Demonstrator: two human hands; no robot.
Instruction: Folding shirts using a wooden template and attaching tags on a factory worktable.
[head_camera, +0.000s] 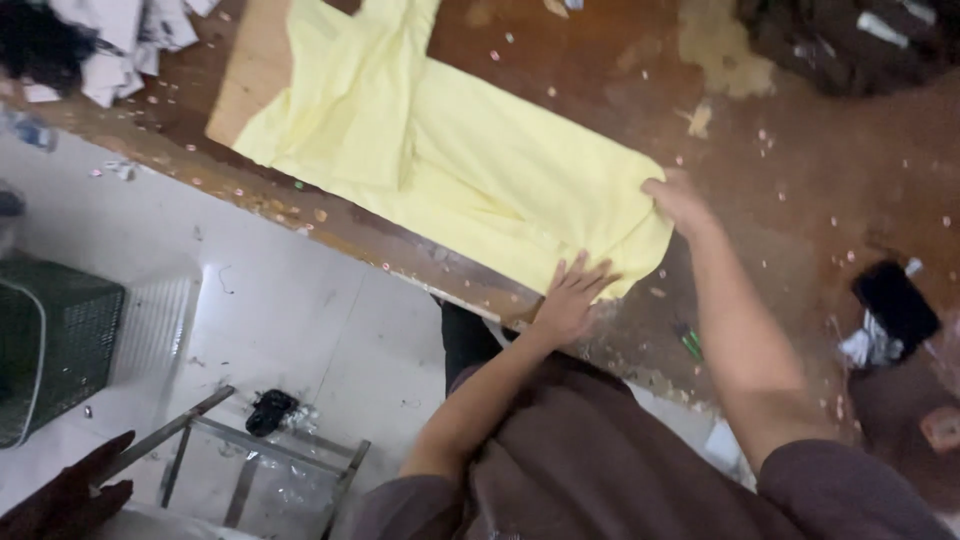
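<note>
A pale yellow garment (450, 150) lies flat on a worn brown wooden table (800, 200), folded lengthwise. My left hand (572, 296) presses flat on the garment's near corner by the table edge, fingers spread. My right hand (676, 198) pinches the far side of the same end of the cloth, fingers closed on the fabric edge.
A dark phone-like object (895, 300) and white scraps lie at the table's right. A green pen (690, 342) rests near the table edge. White cloth pieces (120, 40) pile at the top left. Below on the floor are a dark mesh basket (50, 340) and a metal frame (260, 450).
</note>
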